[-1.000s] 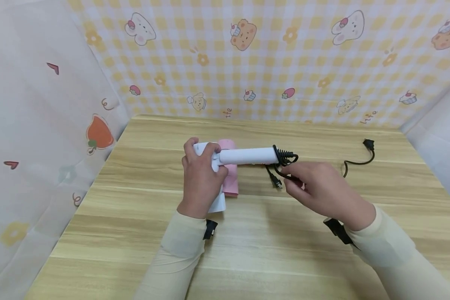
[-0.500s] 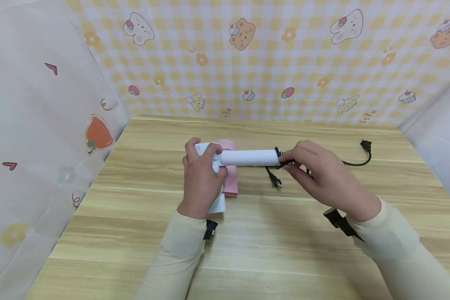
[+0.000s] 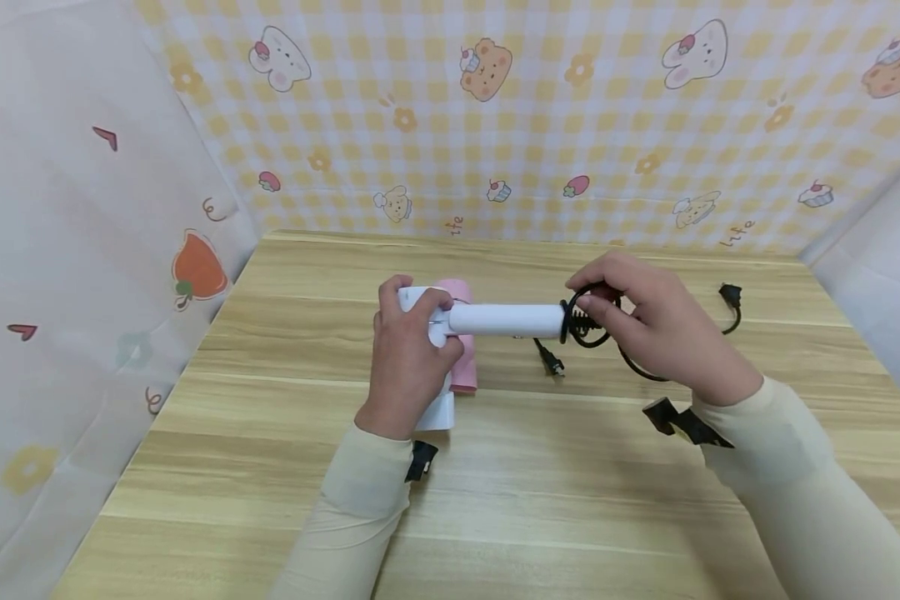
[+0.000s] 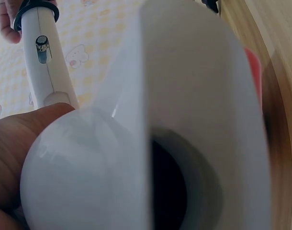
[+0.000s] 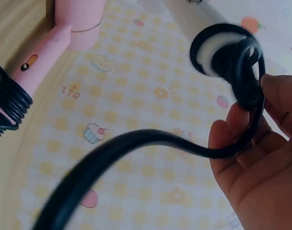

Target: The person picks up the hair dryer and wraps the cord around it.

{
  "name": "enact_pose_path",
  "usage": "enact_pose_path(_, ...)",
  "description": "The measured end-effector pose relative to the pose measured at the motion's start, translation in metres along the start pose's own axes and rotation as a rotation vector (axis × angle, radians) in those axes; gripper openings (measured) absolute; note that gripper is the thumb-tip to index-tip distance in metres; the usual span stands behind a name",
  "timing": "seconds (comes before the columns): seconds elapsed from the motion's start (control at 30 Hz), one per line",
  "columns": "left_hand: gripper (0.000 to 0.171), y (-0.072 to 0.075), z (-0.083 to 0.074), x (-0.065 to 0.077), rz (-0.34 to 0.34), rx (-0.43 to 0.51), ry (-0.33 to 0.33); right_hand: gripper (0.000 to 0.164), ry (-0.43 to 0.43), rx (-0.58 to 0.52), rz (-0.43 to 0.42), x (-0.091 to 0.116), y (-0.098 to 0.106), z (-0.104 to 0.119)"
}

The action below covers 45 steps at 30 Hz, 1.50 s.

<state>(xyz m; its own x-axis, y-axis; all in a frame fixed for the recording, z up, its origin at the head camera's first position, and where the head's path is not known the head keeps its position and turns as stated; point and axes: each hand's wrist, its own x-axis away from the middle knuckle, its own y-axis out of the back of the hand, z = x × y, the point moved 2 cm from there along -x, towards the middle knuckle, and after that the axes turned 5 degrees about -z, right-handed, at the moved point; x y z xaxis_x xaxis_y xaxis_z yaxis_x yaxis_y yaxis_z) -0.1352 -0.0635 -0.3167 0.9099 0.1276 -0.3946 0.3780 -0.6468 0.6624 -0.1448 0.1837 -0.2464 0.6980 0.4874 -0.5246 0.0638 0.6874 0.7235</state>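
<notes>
My left hand [image 3: 411, 358] grips a white hair dryer [image 3: 506, 320] around its barrel, the handle pointing right. A slide switch [image 4: 43, 48] shows on the handle in the left wrist view. Black cord [image 5: 136, 136] is looped around the handle's end. My right hand [image 3: 648, 317] pinches a bend of this cord between thumb and fingers just past the handle. A pink hair dryer [image 3: 462, 367] lies behind the white one and is partly hidden by it. In the right wrist view, its handle [image 5: 43, 57] has black cord coiled around it.
A plug [image 3: 551, 363] sits on the wooden table [image 3: 540, 517] below the white handle. Farther right lies another plug [image 3: 731, 294] with a short stretch of cord showing. A checked cloth [image 3: 540, 125] hangs behind the table.
My right hand has moved up and slightly right with the cord, drawing it around the handle's end. The plug at right has shifted slightly left. My left hand keeps its grip.
</notes>
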Motion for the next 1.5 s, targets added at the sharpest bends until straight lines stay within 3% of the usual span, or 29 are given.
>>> enact_pose_path(0.27, 0.040, -0.001, -0.001, 0.000, 0.012, 0.008, -0.021, 0.013, -0.222, -0.052, 0.054, 0.000, -0.004, -0.018)
enact_pose_path(0.43, 0.040, 0.000, -0.003, 0.001, 0.004, 0.017, -0.026, 0.014, -0.328, -0.145, 0.124, 0.002, -0.008, -0.029)
enact_pose_path(0.7, 0.038, 0.001, -0.006, 0.002, -0.023, 0.054, -0.048, 0.021, -0.391, -0.312, 0.266, 0.005, -0.014, -0.046)
enact_pose_path(1.03, 0.038, 0.001, -0.007, 0.001, -0.021, 0.075, -0.049, 0.025, -0.438, -0.378, 0.240, 0.014, -0.021, -0.053)
enact_pose_path(1.27, 0.038, 0.002, -0.007, 0.001, -0.026, 0.067, -0.050, 0.024, -0.459, -0.470, 0.279, 0.019, -0.029, -0.055)
enact_pose_path(1.5, 0.037, 0.003, -0.007, 0.000, -0.044, 0.069, -0.045, 0.021, -0.456, -0.447, 0.307, 0.027, -0.032, -0.051)
